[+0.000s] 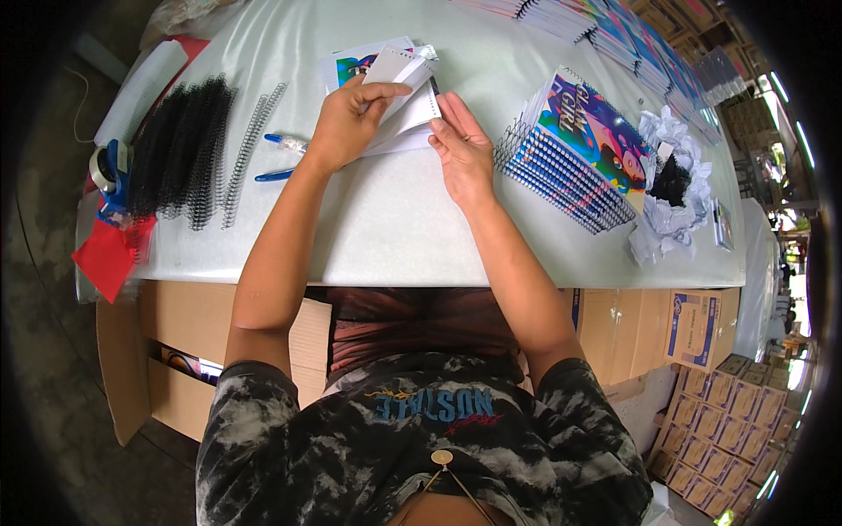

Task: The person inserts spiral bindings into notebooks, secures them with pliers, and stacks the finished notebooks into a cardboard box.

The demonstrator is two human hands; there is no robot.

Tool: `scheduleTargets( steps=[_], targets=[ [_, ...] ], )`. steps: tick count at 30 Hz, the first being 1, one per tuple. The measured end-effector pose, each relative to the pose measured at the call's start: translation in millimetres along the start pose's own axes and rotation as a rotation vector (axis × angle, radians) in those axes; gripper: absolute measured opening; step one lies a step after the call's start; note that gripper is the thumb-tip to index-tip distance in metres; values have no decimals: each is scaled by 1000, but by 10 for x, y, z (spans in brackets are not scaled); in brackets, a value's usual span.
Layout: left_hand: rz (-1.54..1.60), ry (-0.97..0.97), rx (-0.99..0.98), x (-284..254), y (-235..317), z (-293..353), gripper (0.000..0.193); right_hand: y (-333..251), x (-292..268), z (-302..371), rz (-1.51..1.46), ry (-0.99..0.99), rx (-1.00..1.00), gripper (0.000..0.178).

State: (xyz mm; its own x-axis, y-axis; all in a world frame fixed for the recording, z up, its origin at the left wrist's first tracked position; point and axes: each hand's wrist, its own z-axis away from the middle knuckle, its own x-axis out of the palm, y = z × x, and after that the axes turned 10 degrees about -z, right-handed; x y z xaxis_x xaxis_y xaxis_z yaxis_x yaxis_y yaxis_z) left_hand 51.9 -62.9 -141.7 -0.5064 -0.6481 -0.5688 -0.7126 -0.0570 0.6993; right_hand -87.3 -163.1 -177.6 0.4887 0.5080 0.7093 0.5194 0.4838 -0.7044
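Note:
Over the far middle of the table, my left hand (355,118) pinches a few loose white sheets (408,105) with holes punched along their edges. The sheets are lifted and bent, above more paper lying flat. My right hand (465,153) is at their right edge, its fingers stretched out and its thumb by a corner of the paper. Behind the sheets, a colourful printed cover (351,68) partly shows. Beside my left wrist are a clear-and-blue pen (285,142) and a blue pen (274,175).
Black spiral binding coils (184,149) are heaped at left, near a blue tape dispenser (114,180) and red sheet (105,263). A stack of spiral notebooks (605,136) stands at right, beside crumpled white paper (653,232). More notebooks (631,44) line the far right. Cardboard boxes (614,329) sit below the table edge.

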Motion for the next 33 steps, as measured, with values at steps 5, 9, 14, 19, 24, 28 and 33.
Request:
scheduleTargets(
  steps=[5,9,14,19,24,28,33],
  targets=[
    [31,4,-25,11,-6,13,24,1,5,-9,-15,3,9,54],
    [3,-6,-7,16,-39,12,24,0,-42,-26,-6,-33,-9,59],
    [-74,-44,8,73,-71,24,24,52,-12,-21,322,3,-199,69],
    [-212,-37,15,104,6,51,24,142,-47,-61,638,85,-307,74],
    [-306,1,36,139,4,53,26,186,-116,-103,749,108,-319,76],
    [-301,-52,-23,132,146,81,33,170,-116,-116,783,109,-347,76],
    [-390,-46,83,145,129,94,37,139,-69,-118,726,97,-348,75]
  ],
)
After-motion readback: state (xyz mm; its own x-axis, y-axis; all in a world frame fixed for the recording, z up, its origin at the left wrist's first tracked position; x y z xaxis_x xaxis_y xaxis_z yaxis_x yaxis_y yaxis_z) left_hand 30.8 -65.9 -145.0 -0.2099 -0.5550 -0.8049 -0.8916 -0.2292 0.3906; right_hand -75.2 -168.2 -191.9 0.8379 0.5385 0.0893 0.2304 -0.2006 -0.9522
